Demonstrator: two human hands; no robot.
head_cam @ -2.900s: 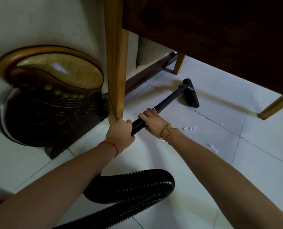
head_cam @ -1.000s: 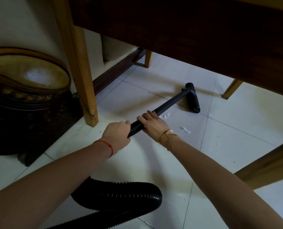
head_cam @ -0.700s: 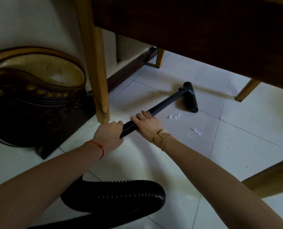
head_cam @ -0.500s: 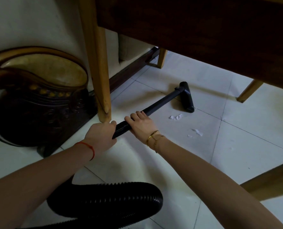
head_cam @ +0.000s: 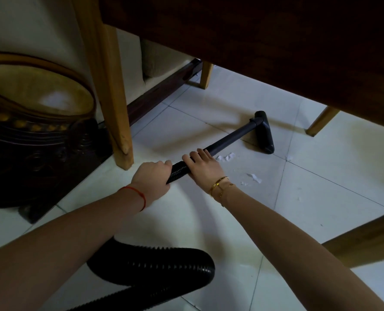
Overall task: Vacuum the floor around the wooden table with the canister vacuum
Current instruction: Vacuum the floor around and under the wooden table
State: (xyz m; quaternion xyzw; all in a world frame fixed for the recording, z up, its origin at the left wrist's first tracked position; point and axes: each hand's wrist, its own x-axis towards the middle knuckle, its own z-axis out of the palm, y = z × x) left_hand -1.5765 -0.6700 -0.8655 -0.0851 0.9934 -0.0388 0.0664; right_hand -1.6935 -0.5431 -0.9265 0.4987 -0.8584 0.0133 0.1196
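Note:
I look under the dark wooden table (head_cam: 265,41) at a white tiled floor. A black vacuum wand (head_cam: 229,140) runs from my hands to its floor head (head_cam: 264,133), which lies flat on the tiles under the table. My left hand (head_cam: 151,178) grips the ribbed end of the wand. My right hand (head_cam: 203,164) grips it just ahead, fingers curled over the top. The black ribbed hose (head_cam: 159,270) loops on the floor below my forearms. Small white paper scraps (head_cam: 225,157) lie beside the wand, more (head_cam: 253,178) to the right of my right wrist.
A light wooden table leg (head_cam: 112,104) stands just left of my hands; other legs (head_cam: 205,75) (head_cam: 321,123) stand farther back. A large dark carved ornament with a gold top (head_cam: 33,131) sits at the left against the wall. A wooden rail (head_cam: 363,241) crosses the lower right.
The view has shifted a little. The floor head has slid slightly back and right over the tiles, while both hands keep their hold on the wand. The scraps lie in the same places.

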